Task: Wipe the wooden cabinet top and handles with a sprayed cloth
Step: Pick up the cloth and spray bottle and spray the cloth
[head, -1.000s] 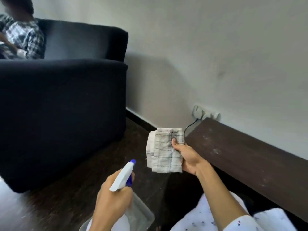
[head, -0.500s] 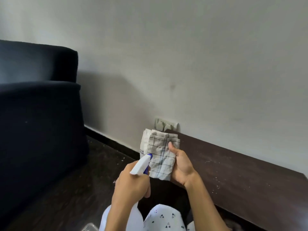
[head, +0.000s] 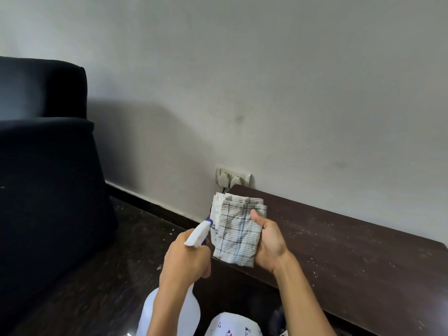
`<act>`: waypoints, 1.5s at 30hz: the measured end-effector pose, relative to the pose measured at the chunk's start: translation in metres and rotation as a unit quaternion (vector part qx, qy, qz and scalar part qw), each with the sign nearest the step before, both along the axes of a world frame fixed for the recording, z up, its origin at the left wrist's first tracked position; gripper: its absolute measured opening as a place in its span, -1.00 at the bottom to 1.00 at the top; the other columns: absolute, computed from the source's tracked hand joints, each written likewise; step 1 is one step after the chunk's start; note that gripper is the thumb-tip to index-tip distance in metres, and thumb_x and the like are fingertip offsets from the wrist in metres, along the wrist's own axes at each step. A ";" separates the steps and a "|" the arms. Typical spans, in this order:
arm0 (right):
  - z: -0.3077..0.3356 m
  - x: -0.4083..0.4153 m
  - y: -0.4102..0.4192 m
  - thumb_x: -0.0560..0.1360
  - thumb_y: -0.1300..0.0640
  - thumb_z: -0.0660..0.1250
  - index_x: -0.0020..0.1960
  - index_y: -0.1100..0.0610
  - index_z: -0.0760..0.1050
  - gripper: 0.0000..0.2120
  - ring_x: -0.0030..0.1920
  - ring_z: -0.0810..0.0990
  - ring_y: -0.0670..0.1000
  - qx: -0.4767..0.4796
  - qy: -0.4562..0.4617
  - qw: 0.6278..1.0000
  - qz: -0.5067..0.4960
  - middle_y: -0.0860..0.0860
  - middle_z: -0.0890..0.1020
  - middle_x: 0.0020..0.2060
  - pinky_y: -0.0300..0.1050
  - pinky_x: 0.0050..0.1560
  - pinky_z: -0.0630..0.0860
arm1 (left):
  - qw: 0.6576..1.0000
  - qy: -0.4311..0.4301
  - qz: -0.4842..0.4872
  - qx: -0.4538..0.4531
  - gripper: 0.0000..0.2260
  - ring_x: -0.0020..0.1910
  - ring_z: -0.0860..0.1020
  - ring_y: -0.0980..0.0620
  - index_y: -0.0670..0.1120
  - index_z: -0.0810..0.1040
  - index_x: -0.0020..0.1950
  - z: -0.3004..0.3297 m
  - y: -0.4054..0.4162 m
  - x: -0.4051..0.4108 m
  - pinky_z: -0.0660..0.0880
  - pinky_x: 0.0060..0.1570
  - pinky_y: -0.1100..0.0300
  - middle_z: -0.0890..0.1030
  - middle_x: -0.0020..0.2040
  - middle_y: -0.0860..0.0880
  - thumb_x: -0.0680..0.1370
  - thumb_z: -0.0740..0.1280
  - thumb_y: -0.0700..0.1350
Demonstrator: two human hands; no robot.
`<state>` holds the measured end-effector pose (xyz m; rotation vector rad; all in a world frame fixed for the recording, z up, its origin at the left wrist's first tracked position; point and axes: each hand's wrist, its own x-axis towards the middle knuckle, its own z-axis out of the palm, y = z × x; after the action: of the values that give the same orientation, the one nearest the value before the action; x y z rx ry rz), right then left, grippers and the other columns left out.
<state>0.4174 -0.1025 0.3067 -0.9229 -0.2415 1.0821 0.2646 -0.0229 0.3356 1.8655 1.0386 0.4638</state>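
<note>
The right hand (head: pixel 268 241) holds a folded cloth (head: pixel 236 229) up in the air. Its thumb lies across the front & the other fingers are hidden behind, so the cloth is pinched flat. The cloth is striped, grey & white, folded into a few layers. It hangs just above the near left end of the wooden cabinet top (head: pixel 351 251).

The left hand (head: pixel 185 259) is wrapped round the neck of a spray bottle (head: pixel 194 238). The white nozzle w/ a bit of blue points at the cloth & sits very close to it. Can't tell if the trigger is squeezed, as no mist shows.

The cabinet top is dark brown & has lots of small white specks on it, so it looks dusty. It runs along the wall (head: pixel 291 81). I can't see any handles from here.

The cloth looks soft, light & floppy. Best to hold it by the folded edge like now, so it stays a neat pad. When wet it'll prob get a bit heavier & cling. Flat fingers on top should push it well over the wood.

The bottle looks like light plastic. Could get slippery if wet.

Also here: a dark sofa (head: pixel 43 166) on the left, a wall socket (head: pixel 232 177) w/ plugs, & a dark floor (head: pixel 109 263).
</note>
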 end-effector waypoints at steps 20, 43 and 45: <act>-0.006 -0.001 0.001 0.60 0.00 0.05 0.29 0.32 0.44 -0.53 0.21 0.52 0.28 -0.015 0.010 1.000 -0.011 0.28 0.58 0.16 0.22 0.21 0.42 | 0.997 -0.064 -0.014 0.034 -0.83 -0.42 0.42 -0.05 -0.21 0.47 -0.19 -0.017 -0.005 0.008 0.37 -0.39 0.15 0.47 -0.41 -0.11 0.27 0.20 -0.38; -0.010 0.010 0.004 0.56 -0.06 0.11 0.19 0.31 0.52 -0.52 0.19 0.53 0.29 0.011 0.068 0.996 -0.050 0.29 0.60 0.12 0.22 0.27 0.38 | 0.981 -0.147 -0.111 0.066 -0.97 -0.44 0.32 0.01 -0.18 0.35 -0.37 -0.036 -0.037 0.035 0.30 -0.42 0.10 0.41 -0.46 -0.05 0.25 0.19 -0.28; -0.010 0.011 0.003 0.57 -0.08 0.10 0.20 0.31 0.51 -0.50 0.20 0.52 0.29 0.017 0.067 0.996 -0.054 0.29 0.59 0.13 0.21 0.28 0.37 | 0.981 -0.144 -0.102 0.074 -0.89 -0.44 0.30 0.01 -0.14 0.31 -0.39 -0.038 -0.037 0.036 0.29 -0.41 0.12 0.39 -0.46 -0.04 0.29 0.20 -0.31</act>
<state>0.4282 -0.0995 0.2968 -0.8199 -0.0971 1.0329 0.3002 -0.0600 0.2981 1.9411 0.6263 0.6803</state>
